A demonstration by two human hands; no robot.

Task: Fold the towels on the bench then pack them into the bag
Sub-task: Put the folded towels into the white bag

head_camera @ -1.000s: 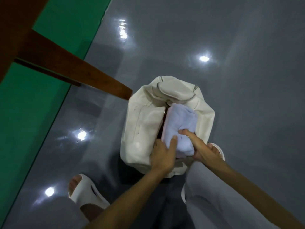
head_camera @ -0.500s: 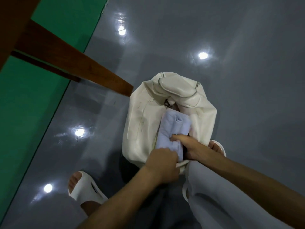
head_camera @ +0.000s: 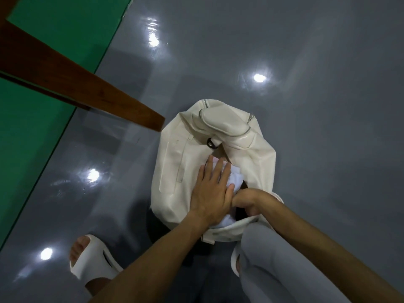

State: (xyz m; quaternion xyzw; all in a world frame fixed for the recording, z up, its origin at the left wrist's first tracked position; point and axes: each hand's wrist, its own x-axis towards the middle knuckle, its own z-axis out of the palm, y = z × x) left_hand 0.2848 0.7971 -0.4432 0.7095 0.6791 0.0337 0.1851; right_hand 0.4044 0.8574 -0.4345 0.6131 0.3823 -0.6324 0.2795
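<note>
A cream bag (head_camera: pixel 172 162) stands on the grey floor with its top open. A pale lilac folded towel (head_camera: pixel 236 178) lies mostly inside the opening; only small parts show. My left hand (head_camera: pixel 211 191) lies flat on top of the towel with straight fingers, pressing it down into the bag. My right hand (head_camera: pixel 249 200) is at the near right edge of the opening, its fingers curled round the bag's rim. The inside of the bag is mostly hidden by my hands.
A brown wooden bench beam (head_camera: pixel 87 90) slants in from the upper left, ending close to the bag. A green floor area (head_camera: pixel 32 132) lies left. My feet in white slippers (head_camera: pixel 91 263) and my grey-trousered knee (head_camera: pixel 273 259) are near the bottom.
The towel has gone from sticking out of the bag to almost fully inside. My left hand let go of it and flattened on top; my right hand shifted to the bag's rim.
</note>
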